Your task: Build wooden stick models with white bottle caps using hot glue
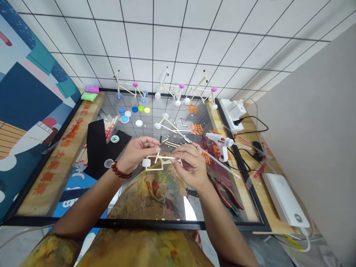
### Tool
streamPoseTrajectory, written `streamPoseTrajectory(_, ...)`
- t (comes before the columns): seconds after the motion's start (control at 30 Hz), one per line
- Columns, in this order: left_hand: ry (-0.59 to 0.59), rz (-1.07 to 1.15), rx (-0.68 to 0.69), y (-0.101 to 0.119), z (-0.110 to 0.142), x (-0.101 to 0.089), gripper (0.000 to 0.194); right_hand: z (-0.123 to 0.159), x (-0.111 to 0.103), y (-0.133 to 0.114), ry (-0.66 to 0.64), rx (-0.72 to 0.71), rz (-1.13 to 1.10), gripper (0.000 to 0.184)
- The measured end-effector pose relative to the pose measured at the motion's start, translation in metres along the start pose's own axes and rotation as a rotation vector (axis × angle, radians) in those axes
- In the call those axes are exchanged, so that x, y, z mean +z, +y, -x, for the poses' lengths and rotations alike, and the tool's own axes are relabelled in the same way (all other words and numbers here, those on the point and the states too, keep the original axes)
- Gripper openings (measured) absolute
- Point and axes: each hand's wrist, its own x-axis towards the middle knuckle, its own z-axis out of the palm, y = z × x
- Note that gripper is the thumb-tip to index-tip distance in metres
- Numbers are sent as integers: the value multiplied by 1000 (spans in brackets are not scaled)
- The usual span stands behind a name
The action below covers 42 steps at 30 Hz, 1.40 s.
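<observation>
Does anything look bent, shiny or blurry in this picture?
Head view: black lines on the white wall tiles fan outward; the glossy clear tabletop mirrors them, with a bright patch, perhaps glare, near its front edge; the left hand, right hand and cream wooden-stick frame look fairly sharp.

Single head-worn view from above near side of table point(150, 224); faces forward, down; left hand point(140, 152), right hand point(192, 163) close, central; tiled wall point(168, 42) far.
</observation>
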Motion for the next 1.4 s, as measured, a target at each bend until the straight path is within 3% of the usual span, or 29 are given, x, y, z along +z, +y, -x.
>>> streamPoseTrajectory(0.47,14,106,-108,12,-2,-6,34,-1,-1,-3,13,56,-30,7)
streamPoseTrajectory(0.7,93,201,-131,8,-4,-9,35,-2,2,-3,39,86,18,7)
streamPoseTrajectory(1.0,92,245,-147,2,-1,-12,31,25,-4,22,257,243,109,8)
streamPoseTrajectory(1.17,83,241,-138,1,0,-11,31,43,-8,26,346,245,176,6)
streamPoseTrajectory(1.3,80,251,-133,1,2,-11,31,37,-9,14,282,161,54,9)
streamPoseTrajectory(1.4,74,260,-120,0,2,-9,30,33,-11,9,127,133,16,10)
